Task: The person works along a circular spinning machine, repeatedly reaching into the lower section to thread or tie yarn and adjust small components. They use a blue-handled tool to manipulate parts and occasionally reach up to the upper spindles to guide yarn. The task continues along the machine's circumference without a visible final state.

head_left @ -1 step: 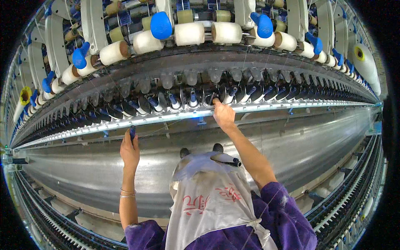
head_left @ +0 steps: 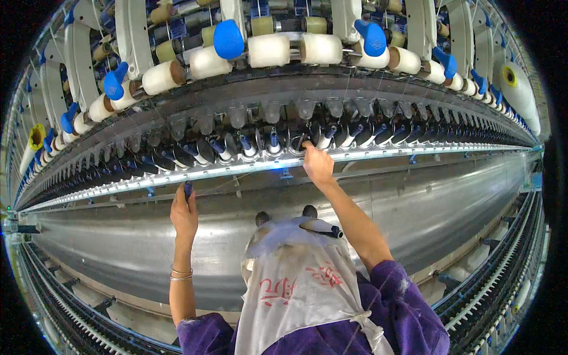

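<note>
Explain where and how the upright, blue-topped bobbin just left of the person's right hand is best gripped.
Probably pinch its narrow dark-blue top, coming from the person's side and above: the bobbin stands upright, its top bare above the white lower part, while the pale rail crosses in front, low by its base. The right hand is nearer than the left.

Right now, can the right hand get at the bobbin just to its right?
Probably yes: the bobbin stands close beside the right hand, with nothing covering its upper end. The dark plate at its left side may need skirting.
</note>
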Demonstrator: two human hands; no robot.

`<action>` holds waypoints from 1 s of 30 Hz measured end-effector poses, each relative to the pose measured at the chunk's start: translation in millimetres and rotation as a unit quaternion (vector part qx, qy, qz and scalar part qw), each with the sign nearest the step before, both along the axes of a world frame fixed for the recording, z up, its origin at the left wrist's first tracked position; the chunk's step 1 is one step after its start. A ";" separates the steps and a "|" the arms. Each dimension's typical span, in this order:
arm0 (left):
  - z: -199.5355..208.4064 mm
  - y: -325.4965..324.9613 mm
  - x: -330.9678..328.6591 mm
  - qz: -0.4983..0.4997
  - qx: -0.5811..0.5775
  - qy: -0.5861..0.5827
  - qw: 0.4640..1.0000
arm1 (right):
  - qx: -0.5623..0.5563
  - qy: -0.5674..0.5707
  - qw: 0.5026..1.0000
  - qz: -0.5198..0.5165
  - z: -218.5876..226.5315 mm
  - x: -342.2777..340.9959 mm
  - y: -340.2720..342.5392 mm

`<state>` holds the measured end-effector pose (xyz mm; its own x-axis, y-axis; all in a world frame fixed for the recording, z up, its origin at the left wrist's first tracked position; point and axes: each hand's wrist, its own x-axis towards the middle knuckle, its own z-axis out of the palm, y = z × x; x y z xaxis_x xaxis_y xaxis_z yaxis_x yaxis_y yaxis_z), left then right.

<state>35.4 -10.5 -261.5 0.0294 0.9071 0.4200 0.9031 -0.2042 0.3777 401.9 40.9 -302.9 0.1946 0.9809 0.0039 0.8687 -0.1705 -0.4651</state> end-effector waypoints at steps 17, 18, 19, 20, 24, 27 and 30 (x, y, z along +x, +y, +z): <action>55.8 31.7 21.7 -0.043 -0.073 -0.396 0.914 | 0.038 0.005 0.999 -0.013 3.5 1.2 0.1; 77.9 28.7 30.3 -0.129 -0.093 -0.416 0.895 | 0.068 0.016 0.998 -0.006 16.1 3.0 0.0; 97.4 24.1 47.9 -0.142 -0.115 -0.517 0.836 | 0.084 0.025 0.996 -0.001 31.4 4.8 1.2; 111.9 27.7 73.7 -0.185 -0.117 -0.567 0.794 | 0.071 0.038 0.997 -0.002 48.2 6.1 4.3; 111.2 69.7 206.6 -0.255 -0.100 -0.503 0.820 | 0.111 0.316 0.942 0.029 129.2 5.4 37.8; 57.8 98.2 262.8 -0.214 -0.174 -0.255 0.927 | 0.099 0.500 0.860 0.023 192.5 20.6 36.9; -0.4 92.0 277.5 -0.150 -0.252 -0.238 0.926 | 0.182 0.549 0.808 0.108 245.0 30.1 17.5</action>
